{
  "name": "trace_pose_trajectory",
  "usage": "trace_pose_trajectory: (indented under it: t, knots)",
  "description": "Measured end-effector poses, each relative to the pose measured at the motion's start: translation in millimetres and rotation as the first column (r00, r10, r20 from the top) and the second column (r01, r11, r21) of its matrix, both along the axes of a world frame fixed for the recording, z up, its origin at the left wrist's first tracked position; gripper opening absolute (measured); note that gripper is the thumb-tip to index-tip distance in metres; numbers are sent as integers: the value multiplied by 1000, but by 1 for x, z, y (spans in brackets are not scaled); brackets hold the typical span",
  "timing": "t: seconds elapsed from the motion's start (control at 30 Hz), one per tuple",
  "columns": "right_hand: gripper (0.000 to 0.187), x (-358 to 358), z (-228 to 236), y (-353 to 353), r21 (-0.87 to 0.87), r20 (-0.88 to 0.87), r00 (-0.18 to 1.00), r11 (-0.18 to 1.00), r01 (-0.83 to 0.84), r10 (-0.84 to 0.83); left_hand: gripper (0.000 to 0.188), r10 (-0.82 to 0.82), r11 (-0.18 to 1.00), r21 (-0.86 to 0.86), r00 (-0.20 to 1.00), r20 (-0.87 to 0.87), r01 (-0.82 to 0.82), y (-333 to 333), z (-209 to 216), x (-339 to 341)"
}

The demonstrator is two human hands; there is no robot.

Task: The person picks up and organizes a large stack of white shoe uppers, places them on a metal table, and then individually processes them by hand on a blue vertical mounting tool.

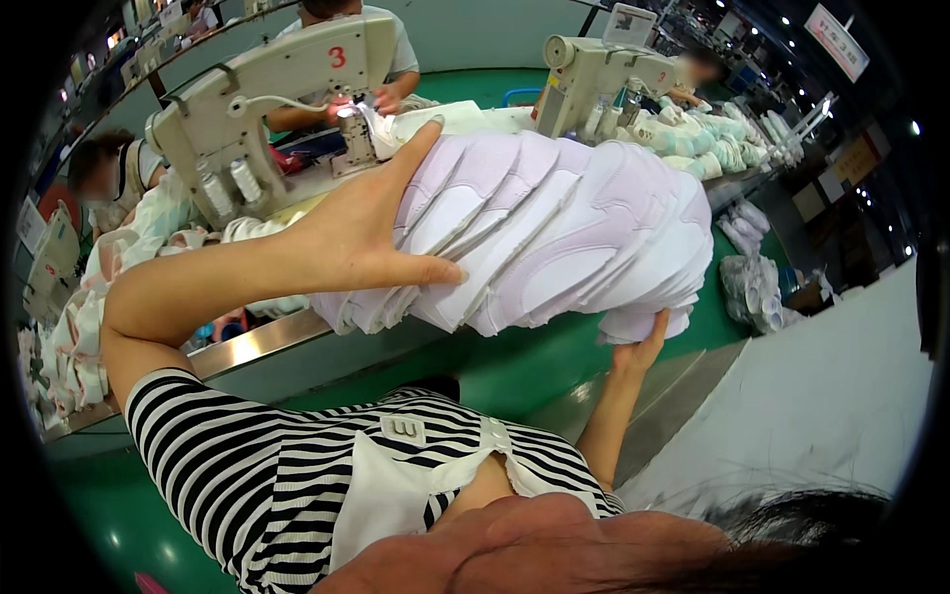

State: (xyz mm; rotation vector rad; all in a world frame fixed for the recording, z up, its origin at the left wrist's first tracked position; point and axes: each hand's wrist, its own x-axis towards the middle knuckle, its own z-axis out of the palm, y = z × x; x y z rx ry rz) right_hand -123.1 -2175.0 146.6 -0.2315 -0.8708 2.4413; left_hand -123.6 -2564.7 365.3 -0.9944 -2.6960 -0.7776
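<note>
Sewing machines — green floor

White-lilac pieces, black-white striped top, green floor

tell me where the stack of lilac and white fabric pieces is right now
In the head view, the stack is just right of centre, held between the left grip and right grip, below the right-hand sewing machine in the picture.

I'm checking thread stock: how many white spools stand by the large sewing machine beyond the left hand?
2: the left spool and the right spool, side by side near the sewing machine. Others may be hidden behind it.
</note>
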Motion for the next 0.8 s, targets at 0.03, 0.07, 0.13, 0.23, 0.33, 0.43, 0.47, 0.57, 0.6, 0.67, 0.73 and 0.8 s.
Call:
trace_pose_trajectory:
  t: [0.03, 0.07, 0.13, 0.23, 0.33, 0.43, 0.47, 0.57, 0.6, 0.67, 0.73, 0.8]
  knots:
    - [56, -18, -2, 27, 16, -9, 1000, 1000, 2, -2, 115, 5, 1000, 30, 990, 139, -10, 24, 5, -16]
    - [57, -37, -9, 52, 21, -19, 1000, 1000, -9, 9, 114, 1, 1000, 21, 995, 104, -3, 47, 2, -36]
    - [57, -63, -23, 102, 6, -7, 1000, 1000, 18, -18, 114, -34, 999, 3, 999, 41, 34, 93, -5, -81]
    - [57, -94, -19, 173, -45, 39, 995, 994, 98, -96, 113, -112, 993, -25, 988, 108, 116, 175, -1, -150]
    - [55, -114, -8, 252, -67, 79, 976, 976, 209, -203, 114, -232, 971, -22, 957, 174, 239, 272, 6, -218]
    - [53, -117, -37, 346, -297, 111, 953, 905, 303, -282, 114, -371, 922, -57, 918, 143, 382, 382, -9, -279]
    - [49, -119, -32, 366, -212, 232, 904, 888, 408, -360, 115, -367, 921, -70, 915, 168, 382, 417, -12, -292]
    - [42, -143, -48, 460, -245, 175, 919, 889, 387, -352, 112, -419, 907, -13, 904, 89, 422, 502, -22, -315]
    - [40, -158, -59, 496, -119, -50, 975, 970, 210, -217, 109, -387, 922, 55, 911, 141, 383, 526, -19, -311]
    - [46, -142, -43, 603, 41, 42, 948, 949, 313, -315, 105, -395, 904, 272, 886, 244, 328, 624, -54, -306]
    - [52, -174, -64, 663, 17, -59, 942, 944, 330, -329, 104, -375, 921, 213, 890, 258, 326, 691, -42, -328]
    - [55, -208, -64, 705, -34, -63, 948, 950, 311, -313, 103, -313, 948, 149, 913, 262, 282, 743, -36, -351]
